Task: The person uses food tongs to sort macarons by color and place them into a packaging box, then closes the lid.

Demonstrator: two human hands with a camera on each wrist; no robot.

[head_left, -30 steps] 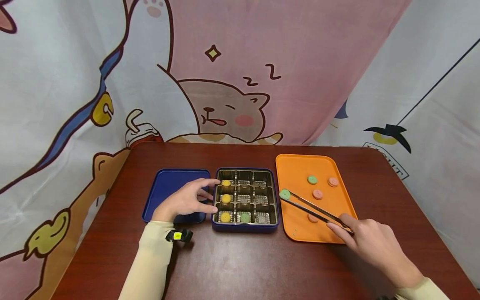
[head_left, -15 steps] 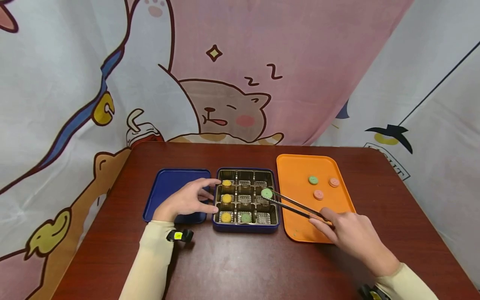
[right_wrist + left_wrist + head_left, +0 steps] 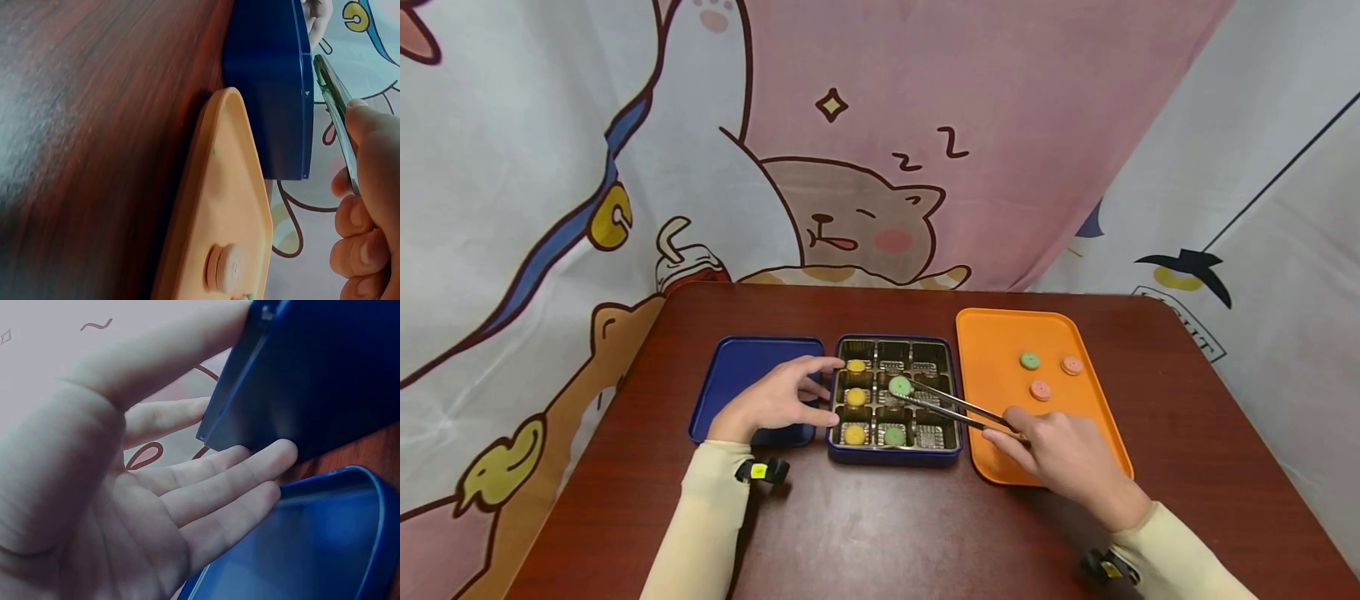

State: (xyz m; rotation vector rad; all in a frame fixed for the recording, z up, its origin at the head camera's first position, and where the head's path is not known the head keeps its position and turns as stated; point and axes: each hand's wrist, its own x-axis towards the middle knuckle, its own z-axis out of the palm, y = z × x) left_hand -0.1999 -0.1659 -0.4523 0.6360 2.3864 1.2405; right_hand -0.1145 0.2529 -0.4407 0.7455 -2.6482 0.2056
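Observation:
My right hand [image 3: 1067, 458] grips metal tongs [image 3: 951, 404], whose tips hold a green sandwich cookie [image 3: 900, 386] above the centre compartment of the blue box [image 3: 895, 456]. The right wrist view shows the tongs [image 3: 337, 115] over the box's rim. My left hand [image 3: 778, 398] touches the box's left edge with thumb and forefinger, the other fingers extended loosely; the left wrist view shows this hand [image 3: 144, 506] against the box wall [image 3: 300, 381]. Yellow cookies [image 3: 854, 397] fill the left column. Another green cookie [image 3: 894, 436] lies in the front middle compartment.
An orange tray [image 3: 992, 342] right of the box bears a green cookie [image 3: 1030, 361] and pink cookies [image 3: 1041, 391]. A pink cookie [image 3: 225, 269] appears close in the right wrist view. The blue lid [image 3: 737, 358] lies left of the box, partly under my left hand.
My right hand has moved left with the tongs, carrying the green cookie from the orange tray's left edge to above the box's centre compartment. My left hand has stayed at the box's edge.

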